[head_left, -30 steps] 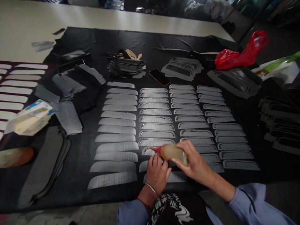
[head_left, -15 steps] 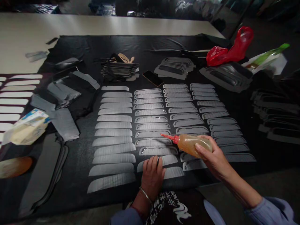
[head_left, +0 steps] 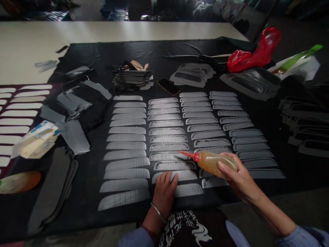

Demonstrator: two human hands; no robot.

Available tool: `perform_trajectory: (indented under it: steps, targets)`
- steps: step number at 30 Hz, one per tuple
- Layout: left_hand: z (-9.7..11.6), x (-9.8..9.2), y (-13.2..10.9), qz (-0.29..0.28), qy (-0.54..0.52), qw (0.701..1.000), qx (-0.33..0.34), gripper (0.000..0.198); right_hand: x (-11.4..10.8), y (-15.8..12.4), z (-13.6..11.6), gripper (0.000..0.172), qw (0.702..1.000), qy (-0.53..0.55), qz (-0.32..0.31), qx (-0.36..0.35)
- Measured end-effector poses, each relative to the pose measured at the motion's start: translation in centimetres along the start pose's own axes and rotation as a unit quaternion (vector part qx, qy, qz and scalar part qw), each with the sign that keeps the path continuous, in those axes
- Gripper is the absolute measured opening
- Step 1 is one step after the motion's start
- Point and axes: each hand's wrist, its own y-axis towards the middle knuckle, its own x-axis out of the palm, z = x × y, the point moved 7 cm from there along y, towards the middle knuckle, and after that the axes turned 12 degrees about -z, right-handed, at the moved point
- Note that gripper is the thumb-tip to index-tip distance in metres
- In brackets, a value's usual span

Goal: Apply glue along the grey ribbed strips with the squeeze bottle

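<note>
My right hand (head_left: 243, 180) is wrapped round a squeeze bottle of amber glue (head_left: 214, 164). The bottle lies nearly level, its thin red nozzle (head_left: 189, 154) pointing left over the second column of grey curved strips (head_left: 168, 156). Shiny wet beads run along the upper edges of several strips in that column. Flat on the table, my left hand (head_left: 164, 190) has its fingers apart and their tips on a strip (head_left: 187, 175) near the column's lower end. Below it, another strip (head_left: 189, 189) is partly covered by this hand. I cannot tell whether the nozzle touches a strip.
Black sheeting (head_left: 89, 192) covers most of the table. Toward the back are a bundled stack (head_left: 132, 79), a phone (head_left: 168, 86) and a red plastic bag (head_left: 266, 51). Loose grey pieces (head_left: 75, 137) and another bottle (head_left: 22, 181) lie left. More strips (head_left: 253, 147) line the right.
The bottle in my right hand has shifted slightly right and down, its nozzle still over the second column. My left fingers have spread a little. The whole view has shifted slightly.
</note>
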Motion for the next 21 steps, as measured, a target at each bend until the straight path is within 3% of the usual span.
perform_trajectory:
  steps: [6,12,16,21]
  targets:
    - [0.3,-0.2,0.1,0.015,-0.009,1.0,0.002,0.03,-0.2,0.1,0.2,0.049,0.999,-0.044,0.006,-0.014]
    - [1.4,-0.1,-1.6,0.018,-0.032,0.999,-0.022,0.031,1.7,0.1,0.6,0.044,0.981,-0.187,-0.048,-0.025]
    - [1.3,0.5,-2.5,-0.001,-0.046,0.999,-0.03,0.033,4.3,0.1,1.0,0.041,0.941,-0.306,-0.107,-0.094]
    - [1.0,1.4,-3.3,-0.011,-0.06,0.998,-0.022,0.036,7.5,-0.5,0.4,0.033,0.864,-0.421,-0.149,-0.234]
